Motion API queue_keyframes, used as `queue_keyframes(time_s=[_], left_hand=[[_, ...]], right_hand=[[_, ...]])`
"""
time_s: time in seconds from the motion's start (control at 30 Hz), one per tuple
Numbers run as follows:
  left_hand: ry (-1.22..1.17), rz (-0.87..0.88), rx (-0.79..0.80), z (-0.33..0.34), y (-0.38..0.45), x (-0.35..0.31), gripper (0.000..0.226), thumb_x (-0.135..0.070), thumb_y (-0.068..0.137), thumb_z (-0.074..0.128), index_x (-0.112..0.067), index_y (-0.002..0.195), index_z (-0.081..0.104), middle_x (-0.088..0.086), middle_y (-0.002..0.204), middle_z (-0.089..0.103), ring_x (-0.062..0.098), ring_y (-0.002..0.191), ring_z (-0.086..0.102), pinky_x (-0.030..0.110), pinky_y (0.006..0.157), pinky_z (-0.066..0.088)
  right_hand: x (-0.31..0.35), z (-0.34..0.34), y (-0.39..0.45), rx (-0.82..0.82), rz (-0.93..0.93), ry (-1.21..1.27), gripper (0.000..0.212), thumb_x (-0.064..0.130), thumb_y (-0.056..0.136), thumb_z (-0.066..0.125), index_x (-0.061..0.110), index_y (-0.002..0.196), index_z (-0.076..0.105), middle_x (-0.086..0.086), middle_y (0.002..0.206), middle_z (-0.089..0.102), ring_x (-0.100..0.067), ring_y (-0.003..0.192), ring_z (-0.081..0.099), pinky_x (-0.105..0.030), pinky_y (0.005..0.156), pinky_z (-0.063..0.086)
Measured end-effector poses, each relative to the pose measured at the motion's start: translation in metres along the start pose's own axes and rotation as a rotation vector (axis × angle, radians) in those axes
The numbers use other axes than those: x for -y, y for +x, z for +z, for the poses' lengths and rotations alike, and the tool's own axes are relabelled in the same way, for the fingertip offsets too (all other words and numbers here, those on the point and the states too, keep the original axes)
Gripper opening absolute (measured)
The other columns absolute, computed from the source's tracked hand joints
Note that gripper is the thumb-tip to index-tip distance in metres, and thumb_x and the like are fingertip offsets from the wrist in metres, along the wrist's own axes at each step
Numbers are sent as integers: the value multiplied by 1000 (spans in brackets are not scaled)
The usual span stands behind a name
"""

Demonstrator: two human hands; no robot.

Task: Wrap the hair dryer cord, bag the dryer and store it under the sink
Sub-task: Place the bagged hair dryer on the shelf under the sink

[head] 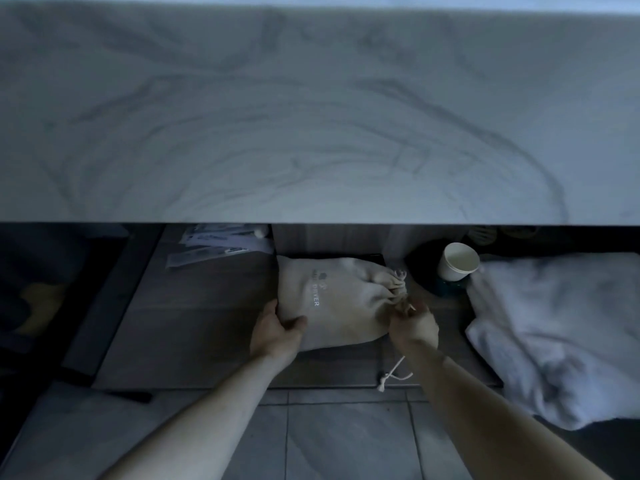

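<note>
A cream cloth drawstring bag (pixel 336 299) printed "HAIR DRYER" lies on its side on the wooden shelf (pixel 194 327) under the marble counter (pixel 311 116). The dryer itself is hidden inside the bag. My left hand (pixel 277 329) grips the bag's closed bottom corner at the left. My right hand (pixel 414 323) pinches the gathered neck and cord at the right. The loose drawstring end (pixel 393 374) with its knot trails over the shelf's front edge.
A white paper cup (pixel 457 261) stands on a dark object just right of the bag. A crumpled white towel (pixel 561 327) fills the shelf's right side. Flat sachets (pixel 214 244) lie at the back left. Grey floor tiles (pixel 346 441) lie in front, and a dark bin at far left.
</note>
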State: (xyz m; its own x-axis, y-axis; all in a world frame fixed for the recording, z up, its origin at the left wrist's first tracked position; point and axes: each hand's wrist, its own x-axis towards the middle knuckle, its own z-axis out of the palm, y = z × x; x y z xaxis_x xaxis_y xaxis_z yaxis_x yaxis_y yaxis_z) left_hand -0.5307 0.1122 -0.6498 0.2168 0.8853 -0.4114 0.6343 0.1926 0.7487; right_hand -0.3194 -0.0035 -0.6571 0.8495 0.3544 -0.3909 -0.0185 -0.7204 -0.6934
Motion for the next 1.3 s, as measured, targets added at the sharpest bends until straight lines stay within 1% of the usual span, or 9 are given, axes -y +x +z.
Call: queue_keyframes(time_s=[0.13, 0.23, 0.43, 0.53, 0.63, 0.73, 0.9, 1.13, 1.3], left_hand=[[-6, 33, -19, 3, 1, -3, 67, -28, 92, 76, -18, 153, 50, 6, 141, 67, 28, 129, 63, 24, 98, 45], [7, 53, -26, 7, 2, -4, 64, -29, 93, 74, -18, 151, 51, 6, 139, 68, 28, 127, 64, 22, 93, 45], [55, 100, -38, 9, 10, 1, 71, -35, 93, 73, -22, 156, 42, 6, 144, 65, 28, 130, 62, 35, 104, 53], [220, 267, -75, 6, 1, 6, 78, -35, 94, 71, -28, 161, 31, 4, 162, 43, 29, 139, 53, 43, 107, 53], [489, 539, -35, 3, -12, 15, 76, -28, 96, 68, -38, 161, 30, -7, 173, 15, 27, 148, 39, 40, 105, 54], [607, 612, 26, 3, -18, 22, 75, -23, 100, 62, -40, 163, 25, -11, 177, 4, 23, 152, 33, 37, 109, 52], [497, 535, 0, 7, -12, 16, 71, -13, 101, 58, -38, 162, 31, -13, 178, 6, 21, 153, 37, 36, 111, 50], [417, 514, 14, 12, -8, 18, 71, -8, 98, 61, -33, 159, 35, -9, 178, 8, 22, 151, 42, 31, 115, 43], [730, 664, 37, 6, -20, 31, 88, 1, 85, 65, -31, 159, 30, -6, 175, 4, 27, 157, 26, 51, 122, 37]], right_hand=[[11, -5, 6, -11, -82, -86, 35, 32, 102, 55, 17, 132, 66, -19, 125, 74, -46, 119, 66, -44, 100, 54], [18, -5, 7, -23, -124, -68, 42, 39, 104, 53, 27, 142, 62, -16, 133, 72, -46, 124, 64, -48, 106, 51], [13, 4, 1, 58, -148, -60, 58, 26, 98, 53, 12, 153, 42, -23, 152, 52, -49, 137, 51, -53, 112, 43], [6, 2, -18, -3, -328, -183, 78, 19, 98, 57, 26, 167, 21, -14, 170, 24, -46, 148, 33, -56, 118, 32], [-12, 7, -20, 71, -467, -419, 73, 13, 100, 50, 28, 167, 23, -11, 175, 15, -43, 154, 28, -53, 121, 31], [-27, 8, -18, 150, -390, -482, 58, 31, 109, 41, 31, 165, 28, -5, 178, 11, -41, 159, 23, -51, 124, 31], [-26, 6, -25, 195, -329, -559, 62, 45, 109, 39, 31, 167, 24, 1, 179, 13, -31, 163, 12, -54, 125, 31], [-27, 4, -23, 271, -333, -581, 80, 28, 99, 55, 25, 169, 17, -1, 179, 6, -30, 163, 14, -48, 128, 31], [-25, 3, -36, 239, -326, -533, 86, 18, 91, 58, 25, 167, 18, -4, 177, 7, -34, 158, 23, -52, 122, 38]])
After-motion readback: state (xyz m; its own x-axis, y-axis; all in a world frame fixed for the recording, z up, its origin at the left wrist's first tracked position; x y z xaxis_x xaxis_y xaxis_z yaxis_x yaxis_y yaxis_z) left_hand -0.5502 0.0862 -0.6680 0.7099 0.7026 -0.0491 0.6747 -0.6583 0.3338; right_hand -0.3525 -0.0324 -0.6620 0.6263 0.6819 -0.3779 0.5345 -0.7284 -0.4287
